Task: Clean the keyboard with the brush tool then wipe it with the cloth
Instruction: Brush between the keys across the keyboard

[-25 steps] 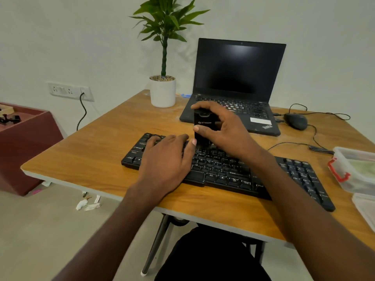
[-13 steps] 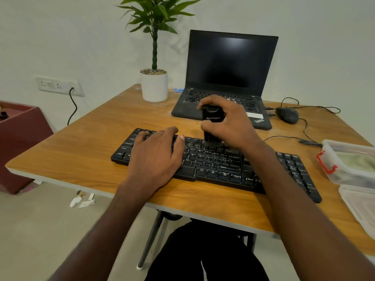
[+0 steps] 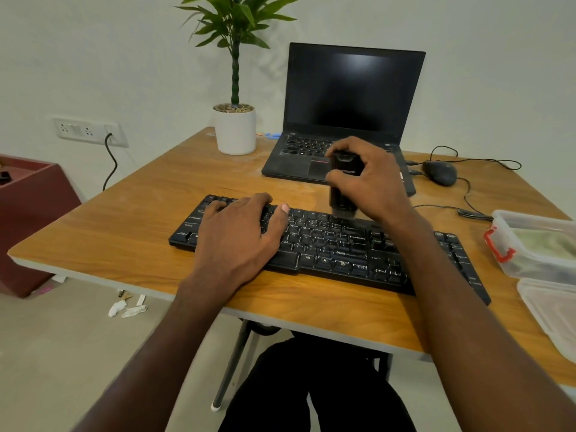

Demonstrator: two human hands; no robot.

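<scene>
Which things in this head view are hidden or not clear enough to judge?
- Keyboard: its left keys lie under the left hand; the right forearm crosses its right part.
- Brush: the right hand covers much of its body; its bristles are blurred.
- Container: cut by the right edge; its contents are unclear.
- Cloth: not identifiable.
</scene>
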